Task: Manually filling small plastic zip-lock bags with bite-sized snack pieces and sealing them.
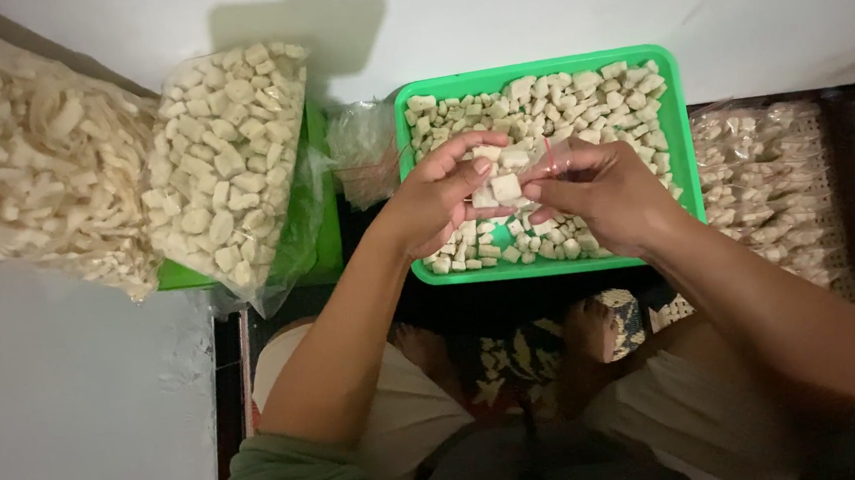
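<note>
Both hands meet over the green tray [686, 142] at the centre of the frame. The left hand [435, 199] is curled, fingers pinched on a small clear bag [518, 168] of pale cubes. The right hand [599, 188] is also closed on the bag, near a red rubber band [549, 156] at its neck. The tray below is full of loose cubes [578, 94]. Two large filled bags [226, 154] lie at the upper left, small packed ones [759, 172] at the right. If either pinch slackens, the bag could tip and spill cubes; the band could snap off a loose neck.
</note>
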